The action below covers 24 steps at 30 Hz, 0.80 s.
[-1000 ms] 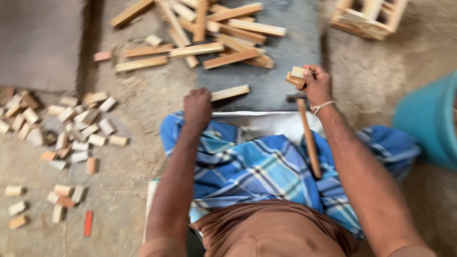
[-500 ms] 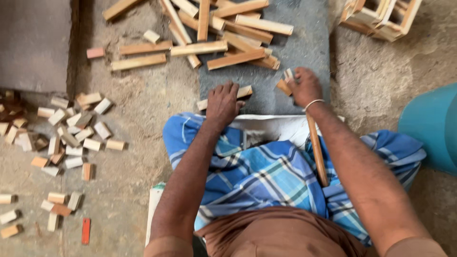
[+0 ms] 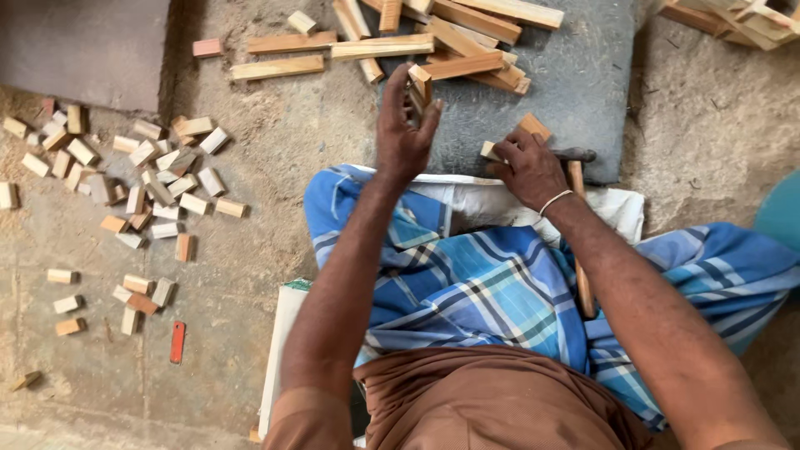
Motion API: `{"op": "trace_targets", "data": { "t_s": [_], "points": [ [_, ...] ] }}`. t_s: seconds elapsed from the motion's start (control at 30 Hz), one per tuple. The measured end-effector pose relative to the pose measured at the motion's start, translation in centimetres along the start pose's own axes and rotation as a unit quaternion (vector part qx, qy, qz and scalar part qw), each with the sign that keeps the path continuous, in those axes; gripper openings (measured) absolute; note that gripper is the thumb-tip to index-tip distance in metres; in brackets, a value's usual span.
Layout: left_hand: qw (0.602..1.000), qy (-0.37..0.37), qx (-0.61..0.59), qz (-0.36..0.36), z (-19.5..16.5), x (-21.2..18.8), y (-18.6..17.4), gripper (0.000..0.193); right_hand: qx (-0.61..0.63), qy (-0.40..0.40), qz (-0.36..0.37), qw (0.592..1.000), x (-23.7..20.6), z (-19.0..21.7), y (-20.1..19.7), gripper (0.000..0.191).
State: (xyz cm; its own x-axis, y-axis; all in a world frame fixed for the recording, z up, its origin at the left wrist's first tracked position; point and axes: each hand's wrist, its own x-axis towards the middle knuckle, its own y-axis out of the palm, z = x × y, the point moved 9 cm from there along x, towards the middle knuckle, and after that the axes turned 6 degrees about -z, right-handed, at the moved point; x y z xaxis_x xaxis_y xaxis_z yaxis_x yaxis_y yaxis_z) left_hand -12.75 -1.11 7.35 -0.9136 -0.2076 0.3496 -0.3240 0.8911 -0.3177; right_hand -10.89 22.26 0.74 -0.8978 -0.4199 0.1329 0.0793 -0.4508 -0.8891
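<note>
My left hand (image 3: 403,133) is raised over the near edge of a grey stone slab (image 3: 583,92) and grips a short wooden stick (image 3: 418,87) that stands on end. My right hand (image 3: 527,171) rests on the slab to the right, closed around small wooden blocks (image 3: 533,127). A hammer (image 3: 577,218) lies beside that hand, its wooden handle running down over my blue checked cloth (image 3: 467,275). A pile of longer wooden sticks (image 3: 454,37) lies across the far side of the slab.
Several small cut wooden blocks (image 3: 142,179) are scattered on the concrete floor at the left, with a small red piece (image 3: 177,342) nearer me. A wooden crate (image 3: 733,21) sits at the top right. A teal container (image 3: 783,212) shows at the right edge.
My left hand picked up the stick that lay flat at the slab's edge and stood it upright. My right hand stayed by the hammer head with its blocks.
</note>
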Motion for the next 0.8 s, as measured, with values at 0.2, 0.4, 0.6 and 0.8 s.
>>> {"op": "trace_targets", "data": {
  "t_s": [0.2, 0.4, 0.6, 0.8],
  "points": [
    [0.974, 0.142, 0.135, 0.117, -3.7, 0.6, 1.6, 0.068, -0.030, -0.021, -0.068, 0.997, 1.2, 0.5, -2.3, 0.054],
    [0.923, 0.096, 0.242, 0.284, -2.7, -0.1, 5.7, 0.053, 0.163, 0.079, 0.019, 0.983, 1.4, -0.2, 1.5, 0.037],
    [0.905, 0.055, 0.242, 0.345, -1.3, -1.6, 7.5, 0.048, 0.225, 0.033, -0.060, 0.972, 1.1, 0.3, 1.8, 0.037],
    [0.896, 0.018, 0.260, 0.359, -0.8, -1.9, 8.7, 0.044, 0.119, 0.008, -0.056, 0.991, -1.1, 0.9, -1.3, 0.053]
  ]
}}
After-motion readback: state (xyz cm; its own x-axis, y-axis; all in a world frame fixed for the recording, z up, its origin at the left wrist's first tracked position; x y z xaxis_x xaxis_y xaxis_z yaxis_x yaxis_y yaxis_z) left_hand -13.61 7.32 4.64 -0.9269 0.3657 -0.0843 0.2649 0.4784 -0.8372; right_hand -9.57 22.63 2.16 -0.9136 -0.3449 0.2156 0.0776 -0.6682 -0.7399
